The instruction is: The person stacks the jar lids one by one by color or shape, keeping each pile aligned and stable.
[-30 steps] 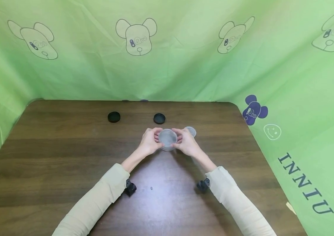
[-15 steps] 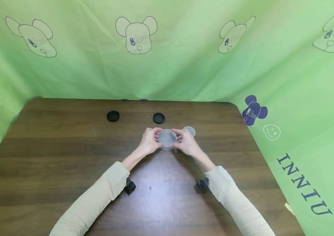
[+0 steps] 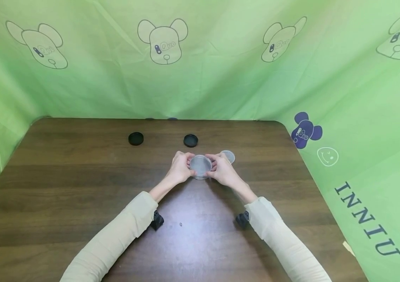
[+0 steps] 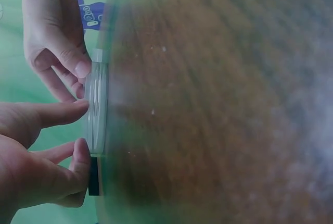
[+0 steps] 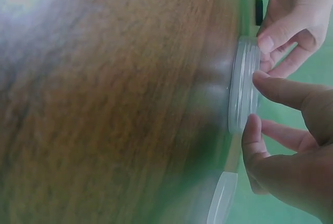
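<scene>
A clear, round, shallow dish, like a petri dish, lies flat at the middle of the table. From the side, in the left wrist view, the clear dish shows several stacked rim lines; whether these are separate pieces I cannot tell. My left hand pinches its left edge between thumb and fingers. On the opposite edge, my right hand grips it the same way, as the right wrist view also shows. A second clear round piece lies just beyond my right hand, which partly covers it.
Two black round shallow lids or dishes stand farther back, one black piece to the left and another black piece behind the clear dish. Green printed curtains border the brown wooden table at the back and sides.
</scene>
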